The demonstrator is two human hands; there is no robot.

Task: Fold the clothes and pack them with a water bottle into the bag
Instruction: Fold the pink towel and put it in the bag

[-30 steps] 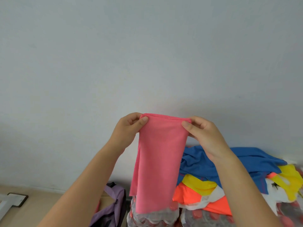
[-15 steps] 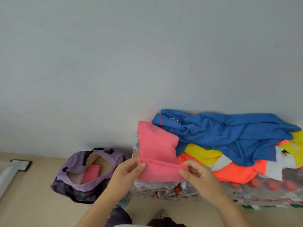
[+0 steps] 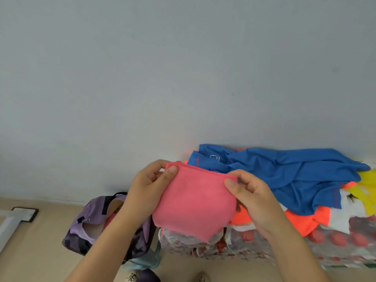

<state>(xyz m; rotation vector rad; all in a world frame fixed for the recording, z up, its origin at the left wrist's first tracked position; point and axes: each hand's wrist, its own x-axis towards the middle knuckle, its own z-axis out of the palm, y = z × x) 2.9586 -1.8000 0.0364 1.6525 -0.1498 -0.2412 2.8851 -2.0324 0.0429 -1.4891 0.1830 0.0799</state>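
A folded pink cloth hangs in the air in front of me. My left hand pinches its upper left corner and my right hand pinches its upper right corner. On the floor at the lower left stands an open purple bag with something pink inside, partly hidden by my left forearm. To the right, a blue shirt tops a pile with orange, yellow and white clothes. The pile rests on shrink-wrapped packs of water bottles with red caps.
A plain grey wall fills the upper part of the view. Beige floor runs along the bottom. A white object with a dark-edged plate lies at the far left. Shoe tips show at the bottom edge.
The long pink cloth was laid over the bottle packs and folded in half. Both hands have since lifted the folded cloth up off the packs. The view has tilted downward.
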